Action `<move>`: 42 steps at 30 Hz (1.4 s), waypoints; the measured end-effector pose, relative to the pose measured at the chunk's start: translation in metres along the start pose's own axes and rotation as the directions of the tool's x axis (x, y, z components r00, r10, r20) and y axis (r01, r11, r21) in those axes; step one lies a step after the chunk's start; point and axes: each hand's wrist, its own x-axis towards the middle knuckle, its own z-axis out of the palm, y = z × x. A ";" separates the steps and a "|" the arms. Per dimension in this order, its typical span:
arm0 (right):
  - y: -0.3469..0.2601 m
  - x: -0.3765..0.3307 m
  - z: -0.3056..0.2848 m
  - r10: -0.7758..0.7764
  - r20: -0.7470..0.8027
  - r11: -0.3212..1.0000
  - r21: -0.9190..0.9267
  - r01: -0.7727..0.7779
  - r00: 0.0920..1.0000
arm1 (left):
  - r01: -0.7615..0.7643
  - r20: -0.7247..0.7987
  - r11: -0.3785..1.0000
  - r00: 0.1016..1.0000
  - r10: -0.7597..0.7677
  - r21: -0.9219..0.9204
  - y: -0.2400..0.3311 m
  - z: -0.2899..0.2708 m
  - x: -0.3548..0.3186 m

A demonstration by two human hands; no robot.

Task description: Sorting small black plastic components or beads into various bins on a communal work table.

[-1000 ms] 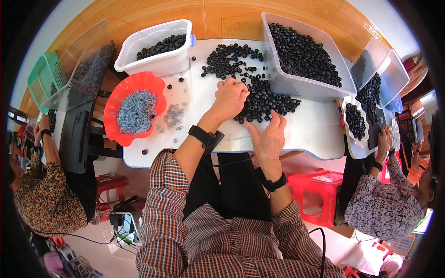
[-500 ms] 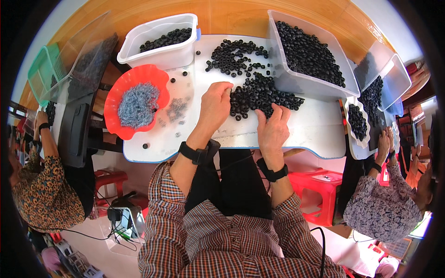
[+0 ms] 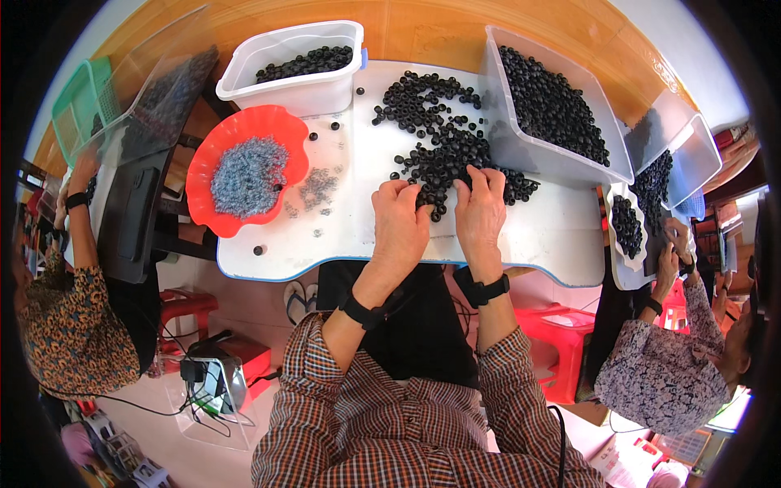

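Observation:
A loose pile of small black round parts with holes, like beads (image 3: 443, 163), lies on the white table before me. My left hand (image 3: 399, 228) is at the pile's near left edge, fingers curled and thumb drawn in; anything between them is hidden. My right hand (image 3: 482, 213) rests at the near right side of the pile, thumb and fingers apart, fingertips touching the black parts. A few of these parts lie between the two hands. Left of the pile, a red scalloped bowl (image 3: 201, 203) holds many small greyish, clear pieces, with one black part among them.
A white tub (image 3: 285, 96) and a large translucent bin (image 3: 553, 159), both holding black parts, stand at the back. Small clear pieces (image 3: 319, 189) and stray black parts lie near the bowl. People work at both sides. A red stool (image 3: 561, 337) stands below the table.
My left hand has come down and right, from the pile's left side to its near edge. My right hand has shifted slightly. Black parts now lie between the hands, and the view has shifted a little.

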 end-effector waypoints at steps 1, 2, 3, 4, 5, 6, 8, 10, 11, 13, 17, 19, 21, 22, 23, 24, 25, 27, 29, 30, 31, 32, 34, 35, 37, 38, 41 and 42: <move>0.004 0.002 0.003 -0.036 -0.017 0.999 0.013 0.036 0.999 | 0.000 -0.002 1.000 1.000 0.000 -0.001 0.001 0.001 -0.001; 0.006 0.002 0.006 -0.070 -0.033 0.997 0.026 0.071 0.997 | -0.011 -0.010 1.000 1.000 0.011 -0.007 0.002 0.000 -0.003; 0.008 0.002 0.007 -0.072 -0.033 0.997 0.025 0.072 0.997 | -0.022 -0.017 1.000 1.000 0.022 -0.013 0.003 0.000 -0.004; 0.010 0.001 0.009 -0.066 -0.023 0.993 0.093 0.068 0.998 | -0.022 -0.017 1.000 1.000 0.022 -0.014 0.004 0.000 -0.006; 0.008 0.002 0.008 -0.062 -0.011 0.985 0.161 0.063 0.998 | -0.015 -0.013 1.000 1.000 0.015 -0.020 0.005 -0.002 -0.008; 0.007 0.001 0.006 -0.064 -0.010 0.985 0.161 0.065 0.998 | -0.009 -0.007 1.000 1.000 0.009 -0.025 0.005 -0.003 -0.009; 0.005 0.000 0.002 -0.014 -0.002 0.923 0.386 0.014 1.000 | -0.047 -0.039 0.999 0.998 0.046 -0.017 0.004 -0.001 -0.010; 0.008 -0.002 0.003 -0.069 -0.050 0.930 0.358 0.083 0.996 | -0.084 -0.068 0.996 0.994 0.084 -0.006 0.002 0.000 -0.013; 0.008 -0.002 0.002 -0.125 -0.098 0.934 0.325 0.150 0.987 | -0.080 -0.084 0.996 0.994 0.076 -0.049 0.002 0.000 -0.014; 0.007 -0.007 -0.002 -0.130 -0.114 0.934 0.319 0.160 0.985 | -0.076 -0.097 0.993 0.993 0.067 -0.093 -0.001 0.000 -0.014; 0.003 -0.022 -0.011 -0.158 -0.161 0.941 0.273 0.198 0.974 | -0.054 -0.172 0.998 0.984 0.048 -0.032 -0.014 -0.008 -0.005; -0.001 -0.035 -0.019 -0.078 -0.120 0.944 0.310 0.112 0.990 | -0.073 -0.211 0.994 0.973 0.089 0.085 -0.016 -0.010 0.001; -0.011 -0.044 -0.024 0.001 -0.073 0.937 0.349 0.024 0.997 | -0.052 -0.192 0.996 0.979 0.066 0.077 -0.018 -0.013 0.004; -0.017 -0.046 -0.027 0.000 -0.015 0.952 0.307 0.005 1.000 | -0.045 -0.170 0.992 0.983 0.066 0.122 -0.019 -0.013 0.007; -0.021 -0.048 -0.029 0.004 0.041 0.966 0.259 -0.014 0.999 | -0.042 -0.145 0.986 0.987 0.066 0.162 -0.018 -0.012 0.009; -0.020 -0.048 -0.023 -0.048 0.005 0.978 0.203 0.046 0.999 | -0.044 -0.142 0.986 0.988 0.067 0.160 -0.017 -0.012 0.012; -0.022 -0.048 -0.022 -0.046 0.004 0.979 0.200 0.044 0.999 | -0.044 -0.094 0.983 0.994 0.062 0.177 -0.015 -0.011 0.014; -0.031 -0.044 -0.022 -0.063 0.007 0.995 0.084 0.062 0.998 | -0.047 -0.049 0.979 0.997 0.058 0.197 -0.015 -0.010 0.016; -0.027 -0.042 -0.017 -0.047 0.020 0.996 0.077 0.045 0.999 | -0.055 0.016 0.985 0.998 0.053 0.162 -0.014 -0.009 0.012; -0.025 -0.041 -0.014 -0.029 0.034 0.997 0.070 0.027 0.999 | -0.055 0.013 0.985 0.998 0.054 0.163 -0.012 -0.008 0.010; -0.022 -0.039 -0.012 -0.032 0.033 0.997 0.071 0.030 0.999 | -0.060 0.014 0.987 0.998 0.058 0.146 -0.010 -0.007 0.006; -0.018 -0.038 -0.010 0.008 0.058 0.994 0.110 -0.014 0.998 | -0.063 0.018 0.990 0.998 0.061 0.130 -0.007 -0.005 0.003; -0.010 -0.034 -0.008 0.046 0.085 0.987 0.147 -0.058 0.995 | -0.057 0.009 0.993 0.998 0.056 0.103 -0.001 -0.001 -0.003; -0.007 -0.032 -0.007 0.012 0.064 0.986 0.165 -0.023 0.998 | -0.050 0.000 0.996 0.999 0.051 0.080 0.001 0.001 -0.005; -0.004 -0.028 -0.004 -0.024 0.044 0.983 0.184 0.015 0.999 | -0.064 -0.028 0.995 0.997 0.066 0.074 0.004 0.010 -0.009; -0.003 -0.025 -0.002 -0.020 0.039 0.984 0.176 0.013 0.999 | -0.051 -0.041 0.998 0.998 0.052 0.036 0.005 0.016 -0.009; 0.005 -0.018 0.002 -0.023 0.027 0.984 0.179 0.018 0.999 | -0.056 -0.071 0.998 0.996 0.055 -0.001 0.007 0.029 -0.005; 0.009 -0.015 0.003 -0.026 0.019 0.982 0.189 0.022 0.999 | -0.023 -0.047 0.999 0.999 0.021 -0.047 0.010 0.032 -0.004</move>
